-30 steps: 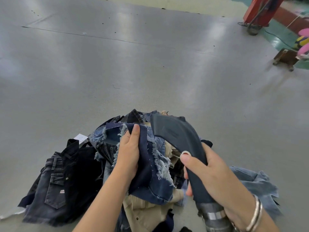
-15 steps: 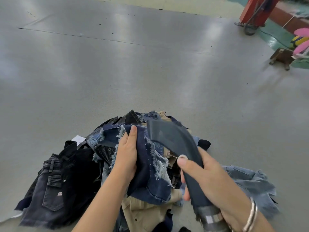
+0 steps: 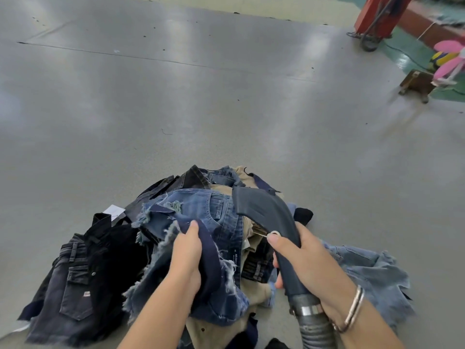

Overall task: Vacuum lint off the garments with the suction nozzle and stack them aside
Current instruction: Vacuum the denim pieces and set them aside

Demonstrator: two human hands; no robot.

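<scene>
A heap of garments lies on the grey floor in front of me. My left hand grips frayed blue denim shorts lifted over the heap, thumb on a dark navy fold. My right hand is wrapped round the dark suction nozzle, whose wide mouth hangs just right of the shorts, over tan fabric. A ribbed hose runs from the nozzle down past my wrist. Whether the mouth touches cloth is hidden.
Dark grey and black jeans lie spread to the left with a white tag. Light blue denim lies at the right. A red post, a wooden stool and pink objects stand far right.
The denim shorts have turned in my left hand, so a lighter blue face with a pocket shows on top. The nozzle stays to their right.
</scene>
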